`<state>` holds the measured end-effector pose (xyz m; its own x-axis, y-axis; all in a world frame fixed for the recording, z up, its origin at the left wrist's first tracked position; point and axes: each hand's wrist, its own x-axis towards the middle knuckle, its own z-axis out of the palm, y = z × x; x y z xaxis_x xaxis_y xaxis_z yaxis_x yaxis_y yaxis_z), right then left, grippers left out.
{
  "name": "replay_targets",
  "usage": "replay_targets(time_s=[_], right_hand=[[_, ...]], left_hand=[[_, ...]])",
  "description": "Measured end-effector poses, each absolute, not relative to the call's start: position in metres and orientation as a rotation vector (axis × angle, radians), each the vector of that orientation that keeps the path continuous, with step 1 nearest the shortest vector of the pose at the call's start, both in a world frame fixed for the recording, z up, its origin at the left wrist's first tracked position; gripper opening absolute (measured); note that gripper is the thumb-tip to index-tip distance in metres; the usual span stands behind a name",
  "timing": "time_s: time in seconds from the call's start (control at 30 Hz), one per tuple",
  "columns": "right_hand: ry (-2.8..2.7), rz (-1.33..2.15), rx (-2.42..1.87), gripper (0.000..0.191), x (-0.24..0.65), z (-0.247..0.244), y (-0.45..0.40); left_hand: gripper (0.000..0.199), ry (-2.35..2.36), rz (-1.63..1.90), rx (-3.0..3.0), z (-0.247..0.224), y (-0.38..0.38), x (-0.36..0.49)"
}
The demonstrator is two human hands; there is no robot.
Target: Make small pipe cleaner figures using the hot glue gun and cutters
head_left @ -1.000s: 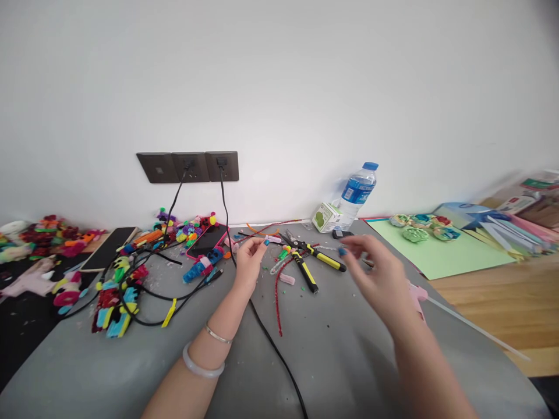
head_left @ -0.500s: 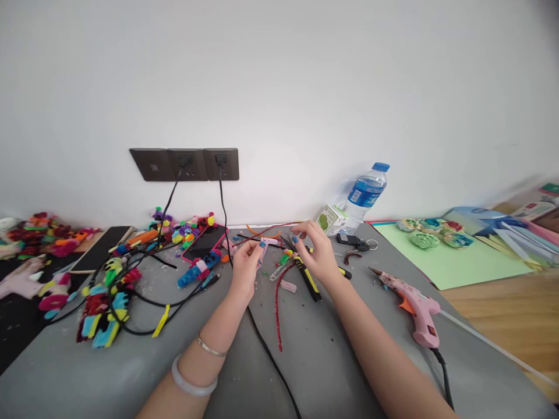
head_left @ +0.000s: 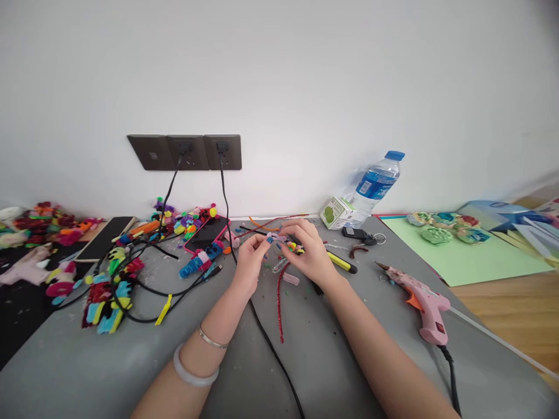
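Observation:
My left hand [head_left: 251, 263] pinches a small pink-lilac piece [head_left: 276, 237] at the middle of the grey table. Close on its right, my right hand [head_left: 306, 250] bends its fingers toward the same piece; its thumb and forefinger are near the piece's right end, and whether they touch it is too small to tell. Below the hands lie a red sparkly stem [head_left: 280, 308] and a short pink piece [head_left: 290, 279]. A yellow and black tool [head_left: 342, 263] sticks out from behind my right hand.
A pink glue gun [head_left: 425, 308] lies at the right. Behind stand a tilted water bottle [head_left: 375, 189] and a small green-white box [head_left: 335, 213]. Black cables [head_left: 271, 343] cross the table, with fuzzy colourful figures [head_left: 107, 297] and phones [head_left: 105, 240] at the left.
My right hand has moved left and closer to my left hand, and the dark scissor-like tool by its fingers is now mostly hidden. The view has shifted slightly.

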<state>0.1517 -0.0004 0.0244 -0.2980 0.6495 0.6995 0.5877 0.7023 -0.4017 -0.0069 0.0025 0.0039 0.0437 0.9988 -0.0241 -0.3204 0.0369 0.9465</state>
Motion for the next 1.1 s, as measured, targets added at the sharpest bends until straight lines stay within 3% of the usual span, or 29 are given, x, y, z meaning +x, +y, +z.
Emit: replay_targets(time_s=[1.1], right_hand=[[-1.963,0.039,-0.961,0.021,0.1542,0.0227,0.0014]], left_hand=[[0.038,0.93,1.326,1.167,0.0093,-0.0012,-0.0086]])
